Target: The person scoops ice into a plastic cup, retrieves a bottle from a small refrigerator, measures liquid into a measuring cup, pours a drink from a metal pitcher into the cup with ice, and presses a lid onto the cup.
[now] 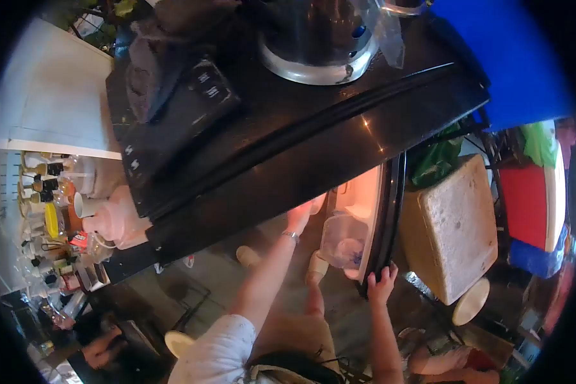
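Note:
A black fridge [301, 150] stands before me with its door [393, 211] swung open. My right hand [383, 285] has its fingers curled over the door's outer edge. Reaching in below the fridge's top edge is my left hand [297, 221], with a watch or bracelet at the wrist. Its fingers are partly hidden, and a pale rounded thing [318, 203] shows beside them; I cannot tell whether it is held. On the lit inner side of the door, a clear plastic container or bag [345, 240] sits in the shelf.
A large metal pot [317, 48] and dark cloth [150, 67] rest on the fridge. To the right stand a worn foam box [451, 227] and a red-and-white cooler [531, 198]. Several bottles [48, 185] and a pink jug [118, 221] crowd the left. Another person's legs [451, 365] show at lower right.

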Demonstrator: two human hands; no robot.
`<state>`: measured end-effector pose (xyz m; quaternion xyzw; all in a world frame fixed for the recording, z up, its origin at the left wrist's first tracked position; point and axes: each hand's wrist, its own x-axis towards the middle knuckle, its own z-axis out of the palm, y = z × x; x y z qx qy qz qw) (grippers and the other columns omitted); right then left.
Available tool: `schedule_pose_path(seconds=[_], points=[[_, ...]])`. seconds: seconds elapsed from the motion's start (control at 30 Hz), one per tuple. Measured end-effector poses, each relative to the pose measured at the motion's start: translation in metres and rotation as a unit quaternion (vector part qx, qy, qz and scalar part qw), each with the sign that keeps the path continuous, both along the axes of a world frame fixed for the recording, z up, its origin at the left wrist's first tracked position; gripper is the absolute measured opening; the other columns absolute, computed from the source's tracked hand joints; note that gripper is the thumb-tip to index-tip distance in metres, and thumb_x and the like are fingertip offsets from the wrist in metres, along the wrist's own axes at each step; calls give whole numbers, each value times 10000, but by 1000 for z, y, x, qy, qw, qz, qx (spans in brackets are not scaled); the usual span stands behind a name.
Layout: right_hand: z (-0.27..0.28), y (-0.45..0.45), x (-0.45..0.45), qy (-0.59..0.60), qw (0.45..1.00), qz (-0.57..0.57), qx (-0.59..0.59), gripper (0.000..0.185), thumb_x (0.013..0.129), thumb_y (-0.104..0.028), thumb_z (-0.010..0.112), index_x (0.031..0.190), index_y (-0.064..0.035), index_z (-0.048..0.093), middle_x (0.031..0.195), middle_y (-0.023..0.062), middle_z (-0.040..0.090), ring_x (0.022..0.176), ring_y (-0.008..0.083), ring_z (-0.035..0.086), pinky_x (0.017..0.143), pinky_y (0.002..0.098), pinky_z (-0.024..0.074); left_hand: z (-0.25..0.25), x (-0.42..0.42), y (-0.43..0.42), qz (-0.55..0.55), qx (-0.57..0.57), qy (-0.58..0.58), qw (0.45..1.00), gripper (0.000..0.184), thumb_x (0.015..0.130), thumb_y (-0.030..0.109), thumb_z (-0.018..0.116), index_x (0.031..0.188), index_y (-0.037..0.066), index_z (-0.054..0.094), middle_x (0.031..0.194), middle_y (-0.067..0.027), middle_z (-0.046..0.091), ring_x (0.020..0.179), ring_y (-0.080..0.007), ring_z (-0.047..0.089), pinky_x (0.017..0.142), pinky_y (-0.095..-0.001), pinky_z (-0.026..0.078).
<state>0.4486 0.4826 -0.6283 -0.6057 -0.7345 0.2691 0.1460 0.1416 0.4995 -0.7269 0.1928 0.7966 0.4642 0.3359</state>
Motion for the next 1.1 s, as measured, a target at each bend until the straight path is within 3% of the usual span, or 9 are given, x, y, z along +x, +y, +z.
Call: schedule_pose_path(seconds=[0.1, 0.23, 0.27, 0.37, 0.43, 0.67, 0.87, 1.07, 1.1], points=[[3, 1, -9, 28, 1000, 11, -1, 333, 680, -167, 603, 905, 44, 475, 1150, 266, 392, 1023, 448, 433, 836, 446, 406, -23, 22, 42, 35, -27, 3, 999, 508, 781, 230, 642, 1175, 18, 402, 920, -91, 591, 810, -163, 573, 724, -301, 451], [0, -1, -11, 41, 999, 30, 1, 336, 688, -146, 584, 920, 58, 454, 1134, 290, 376, 1035, 452, 395, 872, 460, 359, -63, 52, 92, 7, 134, -166, 977, 610, 818, 230, 597, 1300, 60, 265, 867, -67, 591, 756, -92, 548, 672, -262, 446], [-1, -2, -13, 48, 999, 14, -20, 337, 687, -146, 583, 921, 59, 451, 1137, 286, 369, 1032, 451, 398, 871, 461, 360, -54, 61, 101, -45, 37, -124, 991, 614, 820, 225, 591, 1305, 60, 253, 839, -59, 592, 724, -98, 547, 647, -267, 447], [-9, -7, -13, 64, 998, 17, -23, 345, 685, -137, 578, 934, 62, 445, 1139, 276, 356, 1022, 448, 408, 869, 461, 366, -92, 81, 119, 10, 206, 206, 957, 481, 821, 240, 566, 1229, 43, 403, 751, -38, 587, 664, -115, 535, 593, -292, 440], [-7, -10, -20, 61, 998, 14, -8, 353, 685, -130, 572, 949, 66, 446, 1142, 276, 357, 1019, 447, 412, 866, 454, 371, -95, 68, 130, -38, 44, -162, 985, 313, 807, 262, 562, 1019, 33, 584, 757, -47, 601, 688, -127, 534, 622, -317, 441], [-1, -16, -45, 78, 997, 10, -3, 332, 659, -162, 590, 861, 69, 465, 1067, 284, 392, 966, 447, 418, 821, 470, 381, -78, 48, 148, -150, -79, 8, 986, 280, 830, 237, 529, 1018, 37, 588, 811, -84, 610, 736, -177, 561, 666, -350, 450], [1, -22, -54, 17, 997, 38, -69, 417, 776, -298, 569, 904, 80, 447, 1053, 338, 365, 938, 479, 417, 807, 495, 376, 14, 14, 115, -243, -68, 129, 959, 258, 850, 216, 501, 1017, 41, 591, 858, -116, 619, 777, -219, 584, 704, -378, 458], [2, -15, -91, -53, 976, 177, -118, 536, 873, -406, 454, 998, 113, 402, 1097, 454, 277, 1009, 537, 381, 845, 507, 379, 151, -29, -44, -250, -59, 139, 956, 242, 871, 195, 472, 1016, 45, 594, 905, -149, 627, 818, -262, 607, 742, -406, 465], [6, -13, -100, -55, 967, 214, -123, 542, 879, -403, 444, 1007, 121, 392, 1098, 475, 261, 1029, 546, 371, 861, 511, 374, 114, -34, -81, -259, 14, 62, 964, 262, 865, 151, 481, 1089, 40, 557, 971, -163, 612, 912, -269, 592, 790, -388, 453]])
